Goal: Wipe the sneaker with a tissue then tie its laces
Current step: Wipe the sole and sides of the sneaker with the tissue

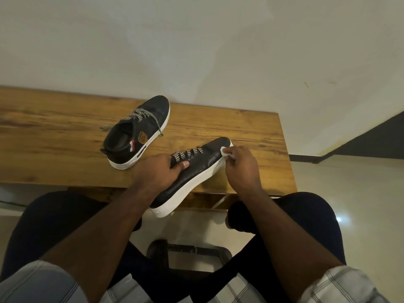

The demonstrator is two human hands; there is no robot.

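Note:
A black sneaker with a white sole and black-and-white laces lies tilted over the front edge of the wooden table, toe pointing away to the right. My left hand grips it across the laced top, thumb on its side. My right hand pinches a small white tissue against the toe of the sneaker, near the sole's edge. The heel of the sneaker hangs past the table edge, above my knees.
A second matching sneaker stands on the table behind and to the left, its laces loose. A pale wall rises right behind the table. The table's right end is near my right hand. A dark stool frame sits on the floor between my legs.

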